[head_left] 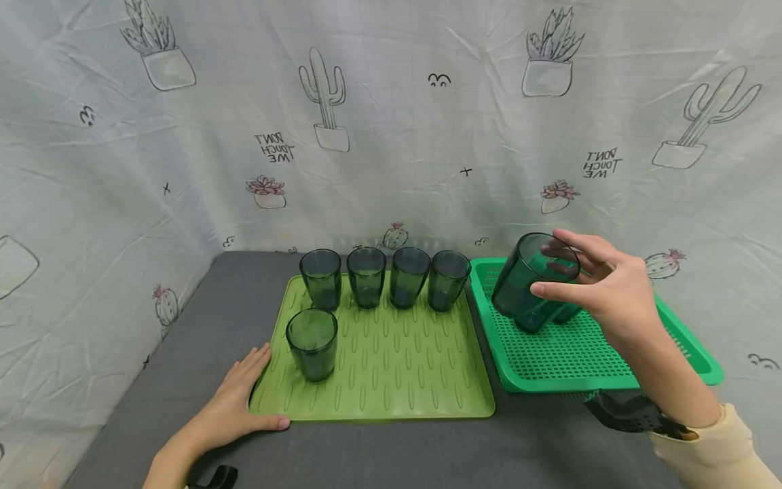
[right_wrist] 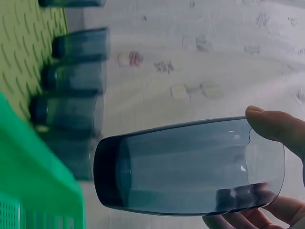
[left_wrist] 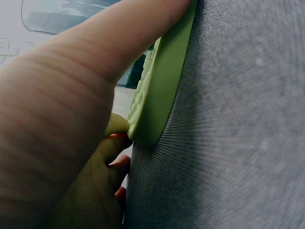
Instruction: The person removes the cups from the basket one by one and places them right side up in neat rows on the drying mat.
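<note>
My right hand (head_left: pixel 611 285) grips a dark tinted drinking glass (head_left: pixel 519 285) near its rim, thumb on one side and fingers on the other. That glass is tilted and held above the green basket (head_left: pixel 611 384); the right wrist view shows its thick dark base (right_wrist: pixel 108 172). At least one more glass (head_left: pixel 565 314) lies behind it in the basket, mostly hidden. My left hand (head_left: pixel 235 397) rests at the near left corner of the light green tray (head_left: pixel 391 380), fingers spread along its edge. Nearest to it on the tray stands an upright glass (head_left: pixel 313 350).
Along the tray's far edge several glasses stand upright in a row, among them a leftmost glass (head_left: pixel 320 282) and a rightmost glass (head_left: pixel 449 282). The basket sits right beside the tray on a grey cloth (head_left: pixel 183 339). A printed curtain (head_left: pixel 391 122) hangs behind.
</note>
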Action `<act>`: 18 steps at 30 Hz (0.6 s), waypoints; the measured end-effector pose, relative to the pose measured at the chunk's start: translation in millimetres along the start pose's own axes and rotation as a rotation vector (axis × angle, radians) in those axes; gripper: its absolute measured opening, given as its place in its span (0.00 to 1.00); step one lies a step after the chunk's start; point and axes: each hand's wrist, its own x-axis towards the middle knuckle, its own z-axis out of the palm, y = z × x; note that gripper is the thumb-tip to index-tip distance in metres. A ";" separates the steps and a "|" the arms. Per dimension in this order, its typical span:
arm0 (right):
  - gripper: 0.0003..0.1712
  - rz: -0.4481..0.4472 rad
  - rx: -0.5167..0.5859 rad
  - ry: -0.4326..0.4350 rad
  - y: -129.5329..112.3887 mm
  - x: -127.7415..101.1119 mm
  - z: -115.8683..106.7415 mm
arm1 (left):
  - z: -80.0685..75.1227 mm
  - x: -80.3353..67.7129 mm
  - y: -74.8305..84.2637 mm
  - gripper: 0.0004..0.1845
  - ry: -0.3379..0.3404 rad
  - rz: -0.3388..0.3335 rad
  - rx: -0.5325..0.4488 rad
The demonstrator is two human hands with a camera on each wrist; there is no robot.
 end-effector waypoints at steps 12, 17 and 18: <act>0.42 -0.006 0.017 -0.052 1.0 4.9 40.7 | -0.2 0.2 4.5 0.66 0.002 -0.002 -0.006; 0.42 0.006 0.012 -0.069 1.9 6.6 55.2 | -1.3 -0.2 5.0 0.66 -0.001 -0.010 0.000; 0.42 0.010 0.012 -0.073 2.6 6.9 58.2 | -1.5 -0.3 5.0 0.66 -0.002 -0.011 0.001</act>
